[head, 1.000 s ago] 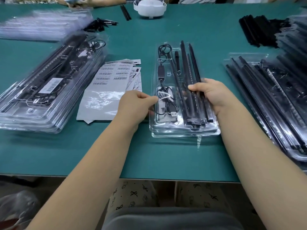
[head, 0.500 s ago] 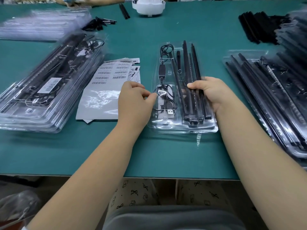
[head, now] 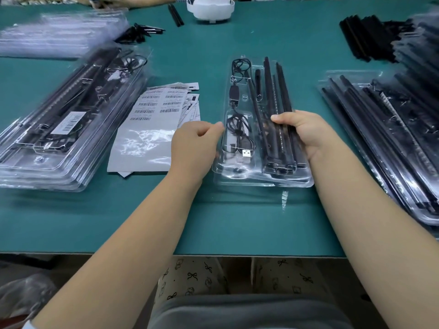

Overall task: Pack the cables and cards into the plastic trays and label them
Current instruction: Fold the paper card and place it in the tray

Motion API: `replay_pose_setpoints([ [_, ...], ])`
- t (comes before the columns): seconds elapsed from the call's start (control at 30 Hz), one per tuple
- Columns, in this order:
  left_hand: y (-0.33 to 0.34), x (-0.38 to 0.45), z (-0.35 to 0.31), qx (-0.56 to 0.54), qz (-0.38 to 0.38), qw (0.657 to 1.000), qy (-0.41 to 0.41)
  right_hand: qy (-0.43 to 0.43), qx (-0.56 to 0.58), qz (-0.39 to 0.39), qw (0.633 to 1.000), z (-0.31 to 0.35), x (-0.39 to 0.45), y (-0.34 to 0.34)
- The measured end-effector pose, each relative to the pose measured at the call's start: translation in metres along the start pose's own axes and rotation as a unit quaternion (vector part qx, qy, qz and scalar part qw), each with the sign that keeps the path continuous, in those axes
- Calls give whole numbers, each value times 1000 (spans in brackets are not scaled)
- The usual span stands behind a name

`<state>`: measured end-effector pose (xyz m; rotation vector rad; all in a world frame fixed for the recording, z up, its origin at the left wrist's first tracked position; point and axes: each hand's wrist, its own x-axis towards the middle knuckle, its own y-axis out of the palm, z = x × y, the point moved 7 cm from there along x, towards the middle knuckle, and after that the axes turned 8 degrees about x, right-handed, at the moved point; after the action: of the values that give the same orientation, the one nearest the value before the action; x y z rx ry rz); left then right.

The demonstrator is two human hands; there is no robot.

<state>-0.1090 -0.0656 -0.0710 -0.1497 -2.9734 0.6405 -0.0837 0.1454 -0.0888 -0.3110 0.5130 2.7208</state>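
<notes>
My left hand (head: pixel 194 143) pinched the clear tray's (head: pixel 262 179) left edge, right hand (head: pixel 306 132) curled over its black rods (head: pixel 273 110). Tray sat just right of the label sheet (head: pixel 152 119). Figured the loose USB cable (head: pixel 240 141) could've popped out if I squeezed unevenly.

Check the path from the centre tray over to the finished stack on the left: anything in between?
Yes. The barcode label sheets lie on the mat between the centre tray and the finished stack. The left hand grips the tray's left edge, the right hand its right side.
</notes>
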Motion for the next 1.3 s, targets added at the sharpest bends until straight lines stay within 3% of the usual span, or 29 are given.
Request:
replay_pose_setpoints([
  [0.13, 6, 1, 2, -24, 72, 995, -68, 10, 8, -11, 1000, -2, 3, -3],
  [0.27, 11, 3, 4, 85, 122, 989, -24, -27, -57, -28, 998, 1, 6, -5],
  [0.4, 13, 9, 4, 87, 110, 989, -45, -36, -46, -29, 998, 0, 8, -5],
  [0.57, 14, 8, -9, 176, 69, 981, 54, -67, -20, -17, 997, 2, 5, -8],
  [0.8, 11, 7, -9, 35, 130, 990, 39, -72, 40, -45, 996, 0, 1, -10],
  [1.0, 4, 11, -2, 47, 33, 998, 32, -98, -13, -56, 994, 3, 3, -6],
  [1.3, 2, 9, 5, 24, -18, 1000, 5, -76, -38, -64, 994, 0, 2, -3],
])
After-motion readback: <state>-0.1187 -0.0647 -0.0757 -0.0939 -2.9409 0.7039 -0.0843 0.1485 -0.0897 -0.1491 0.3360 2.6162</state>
